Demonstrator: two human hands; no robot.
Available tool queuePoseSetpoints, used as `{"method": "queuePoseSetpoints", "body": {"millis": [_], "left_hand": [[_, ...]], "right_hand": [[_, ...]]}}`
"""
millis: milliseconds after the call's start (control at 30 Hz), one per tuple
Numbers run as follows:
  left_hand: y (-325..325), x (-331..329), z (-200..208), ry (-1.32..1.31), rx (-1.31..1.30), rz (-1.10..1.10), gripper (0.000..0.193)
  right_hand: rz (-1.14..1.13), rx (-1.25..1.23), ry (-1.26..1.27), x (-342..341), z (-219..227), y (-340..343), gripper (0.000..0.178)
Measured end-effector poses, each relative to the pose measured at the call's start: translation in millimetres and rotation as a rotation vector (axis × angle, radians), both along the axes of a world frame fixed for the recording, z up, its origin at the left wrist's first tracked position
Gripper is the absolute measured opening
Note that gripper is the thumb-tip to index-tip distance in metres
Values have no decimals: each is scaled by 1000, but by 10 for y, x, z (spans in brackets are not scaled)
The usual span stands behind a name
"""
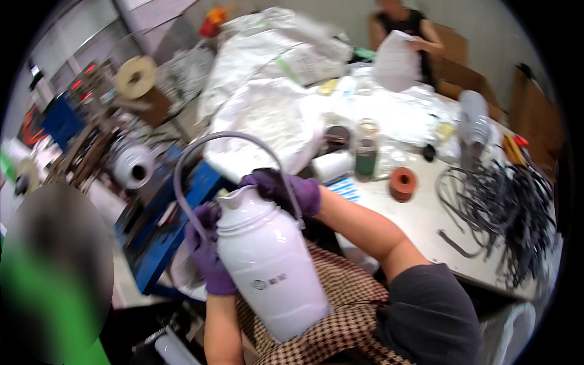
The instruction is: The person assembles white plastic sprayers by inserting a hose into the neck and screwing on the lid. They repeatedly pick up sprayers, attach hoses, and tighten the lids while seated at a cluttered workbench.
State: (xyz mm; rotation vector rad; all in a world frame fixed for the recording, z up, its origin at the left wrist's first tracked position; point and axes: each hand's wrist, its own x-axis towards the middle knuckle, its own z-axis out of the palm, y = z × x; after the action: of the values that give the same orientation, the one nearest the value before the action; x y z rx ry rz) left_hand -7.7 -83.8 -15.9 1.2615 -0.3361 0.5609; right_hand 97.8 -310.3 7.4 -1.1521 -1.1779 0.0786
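Observation:
A glossy white plastic jug (267, 267), shaped like a thermos flask shell, leans tilted against my checked apron. It has a pouring lip at the top and a small printed mark on its side. A long grey strap handle (234, 135) arches above its neck. My left hand (210, 249), in a purple glove, grips the jug's left side by the neck, near the lower end of the strap. Also gloved in purple, my right hand (283, 187) closes on the far side of the neck, by the other strap end; some of its fingers are hidden behind the lip.
To the right, a white table (401, 237) bears a heap of grey straps (511, 213), a brown-red roll (403, 184) and a bottle with green contents (366, 152). White sacks (261, 115) lie ahead. Blue-framed machinery holds another white jug (132, 165) at left. A co-worker (407, 30) sits opposite.

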Motion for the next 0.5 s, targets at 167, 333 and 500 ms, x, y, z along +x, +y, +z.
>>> {"method": "queuePoseSetpoints", "body": {"millis": [167,333,500], "left_hand": [[401,-297,-604,209,-408,-176,34],[1265,-680,-1199,398,-737,16,30],[1408,-690,-1364,476,-830,-66,25]], "right_hand": [[-558,-149,455,-298,-229,-1689,38],[-1084,743,293,-1216,-291,-3410,58],[-1248,1335,381,-1529,-338,-4741,49]]}}
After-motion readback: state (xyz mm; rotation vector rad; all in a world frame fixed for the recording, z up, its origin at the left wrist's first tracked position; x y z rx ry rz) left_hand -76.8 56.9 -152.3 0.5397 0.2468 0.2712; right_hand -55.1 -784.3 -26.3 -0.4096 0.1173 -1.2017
